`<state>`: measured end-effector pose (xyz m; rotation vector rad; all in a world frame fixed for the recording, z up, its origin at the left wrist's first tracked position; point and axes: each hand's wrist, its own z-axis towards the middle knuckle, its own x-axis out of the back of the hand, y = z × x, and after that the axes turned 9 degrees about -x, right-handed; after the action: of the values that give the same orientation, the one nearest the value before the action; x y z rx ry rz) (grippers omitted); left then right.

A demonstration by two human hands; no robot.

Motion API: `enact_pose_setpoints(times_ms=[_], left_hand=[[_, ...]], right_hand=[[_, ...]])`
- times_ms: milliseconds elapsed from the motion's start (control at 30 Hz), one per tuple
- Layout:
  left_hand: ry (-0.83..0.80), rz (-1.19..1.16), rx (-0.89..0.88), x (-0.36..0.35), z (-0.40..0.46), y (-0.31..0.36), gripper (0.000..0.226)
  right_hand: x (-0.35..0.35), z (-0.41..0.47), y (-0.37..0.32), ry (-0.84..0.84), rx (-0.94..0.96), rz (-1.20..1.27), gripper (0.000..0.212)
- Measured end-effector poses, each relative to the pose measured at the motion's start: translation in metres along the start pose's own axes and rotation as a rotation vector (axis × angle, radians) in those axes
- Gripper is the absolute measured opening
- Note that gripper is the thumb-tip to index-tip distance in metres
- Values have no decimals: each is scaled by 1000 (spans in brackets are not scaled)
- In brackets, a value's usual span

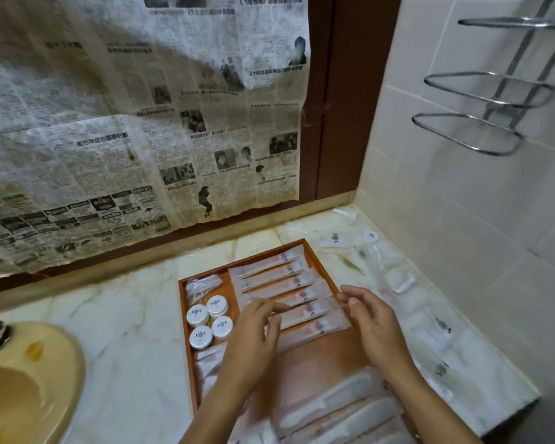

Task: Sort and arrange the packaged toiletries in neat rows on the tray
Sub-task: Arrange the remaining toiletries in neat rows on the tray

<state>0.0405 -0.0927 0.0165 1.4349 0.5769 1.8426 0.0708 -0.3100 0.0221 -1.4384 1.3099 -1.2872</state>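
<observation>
A wooden tray [308, 248] lies on the marble counter. Several long clear toothbrush packets [276, 277] lie in a slanted row across its far half. Several small round white jars [217, 306] stand at its left side, with a small clear packet [202, 285] behind them. Wrapped white combs [327, 405] lie at the tray's near end. My left hand [253, 334] hovers over the nearest packets' left ends, fingers apart. At their right ends my right hand [374, 322] hovers open. Neither hand visibly grips anything.
Loose packets [398, 280] and a white jar [370, 236] are scattered on the counter right of the tray, along the tiled wall. A beige sink [29, 379] sits at the left. Newspaper [141, 123] covers the mirror behind. A chrome rack [494, 91] hangs on the right wall.
</observation>
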Motion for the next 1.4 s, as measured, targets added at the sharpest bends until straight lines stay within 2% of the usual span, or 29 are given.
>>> enact_pose_setpoints(times_ms=[200,333,500,567,700,1067,1267,1400], left_hand=[[-27,71,4,-44,78,10,20],[-30,131,67,-79,128,11,22],[-52,149,108,-119,185,11,25],[-64,167,122,-131,205,10,28],[-119,258,120,-146,243,1,28],[-321,324,20,-182,312,-28,30],[-480,370,120,-201,340,-39,45],[-558,402,107,-212,345,-41,39]], right_hand=[[33,83,9,63,0,7,24],[37,139,38,119,62,-314,28],[12,183,75,17,149,-751,56],[3,191,82,15,126,-852,65],[-4,194,88,45,100,-937,57],[-7,194,83,106,103,-1018,71],[-12,201,93,150,151,-1062,71],[-12,203,95,164,171,-1041,71]])
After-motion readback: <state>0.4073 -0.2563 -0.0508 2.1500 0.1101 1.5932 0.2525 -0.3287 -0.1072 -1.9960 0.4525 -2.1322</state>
